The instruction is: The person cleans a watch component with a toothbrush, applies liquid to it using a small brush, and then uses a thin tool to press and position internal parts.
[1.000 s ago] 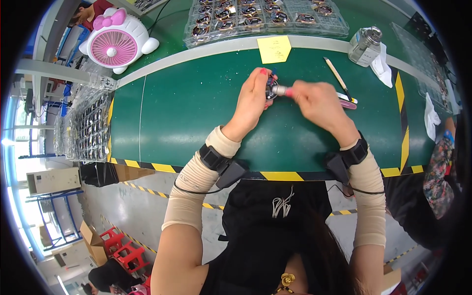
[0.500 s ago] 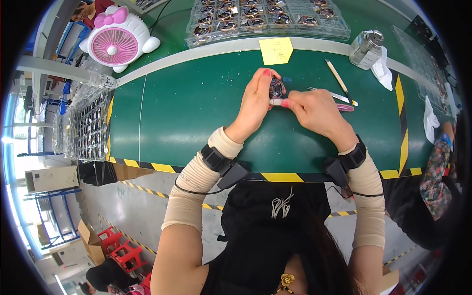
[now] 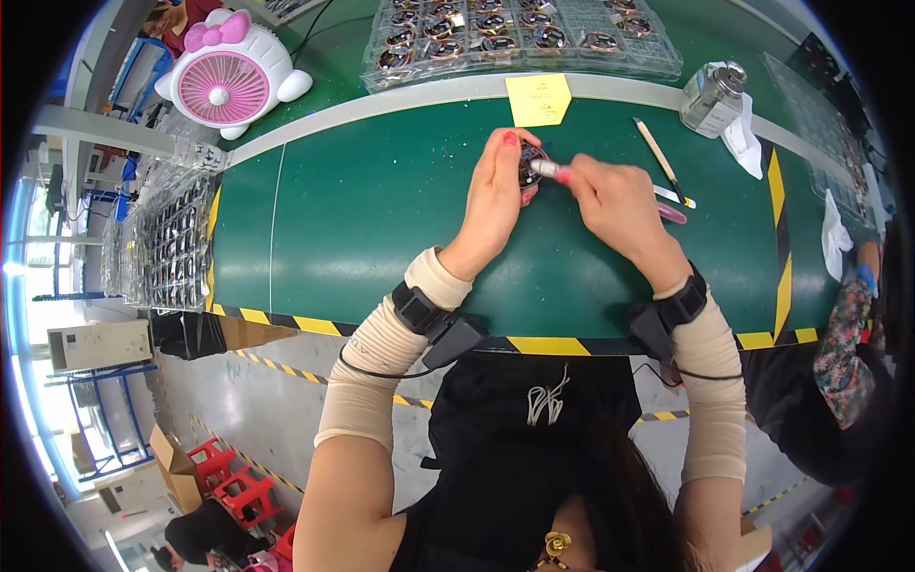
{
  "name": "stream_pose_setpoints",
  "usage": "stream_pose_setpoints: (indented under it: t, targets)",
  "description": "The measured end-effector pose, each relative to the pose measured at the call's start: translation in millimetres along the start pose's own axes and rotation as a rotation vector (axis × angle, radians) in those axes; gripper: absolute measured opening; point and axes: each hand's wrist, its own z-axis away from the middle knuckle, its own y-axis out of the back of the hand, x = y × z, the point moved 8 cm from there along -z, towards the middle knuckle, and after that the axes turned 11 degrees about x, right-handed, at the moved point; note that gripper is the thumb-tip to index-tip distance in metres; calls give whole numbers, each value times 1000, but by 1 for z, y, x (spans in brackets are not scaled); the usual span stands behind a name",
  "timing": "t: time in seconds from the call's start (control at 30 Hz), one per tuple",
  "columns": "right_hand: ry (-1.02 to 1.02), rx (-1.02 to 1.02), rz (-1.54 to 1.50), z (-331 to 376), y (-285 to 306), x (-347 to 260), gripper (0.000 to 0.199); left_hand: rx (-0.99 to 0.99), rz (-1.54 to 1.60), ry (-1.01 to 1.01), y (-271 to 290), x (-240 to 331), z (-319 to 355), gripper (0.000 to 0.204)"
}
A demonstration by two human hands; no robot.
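My left hand [image 3: 491, 202] is closed around a small round electronic part [image 3: 528, 166] with a dark face and coppery rim, above the green mat. From the right, my right hand [image 3: 618, 205] reaches in with its fingers pinched together. A short whitish piece [image 3: 544, 168] at those fingertips touches or nearly touches the part's face. Whether the piece is held or worn on a finger, I cannot tell. Under and beside my right hand lie a pink-handled tool [image 3: 672, 213], partly hidden, and a pen-like stick [image 3: 658, 157] with a dark end.
Clear trays [image 3: 524, 48] of similar round parts stand beyond the ledge, which carries a yellow note [image 3: 538, 100]. A glass bottle [image 3: 713, 100] and white tissue [image 3: 742, 143] are at back right. Stacked trays [image 3: 172, 243] and a pink-white fan [image 3: 224, 86] stand left. A co-worker's arm [image 3: 846, 367] shows at right.
My right fingertips have moved up from the part's lower edge onto its face, with the whitish piece now angled against it. My left hand has turned the part slightly.
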Motion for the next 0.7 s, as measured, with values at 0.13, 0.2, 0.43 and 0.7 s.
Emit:
stream_pose_setpoints:
  t: [0.13,0.2,0.43,0.7]
  targets:
    - [86,-68,17,12,-9,-4,24,7,-47,-14,1,-1,1,31]
    - [128,-122,16,15,-12,-7,25,18,-63,-21,1,-2,1,31]
    - [83,-78,-27,10,-12,-1,27,26,17,53,-3,-6,0,32]
    - [116,-210,-70,22,-13,-14,26,27,94,8,5,2,-6,33]
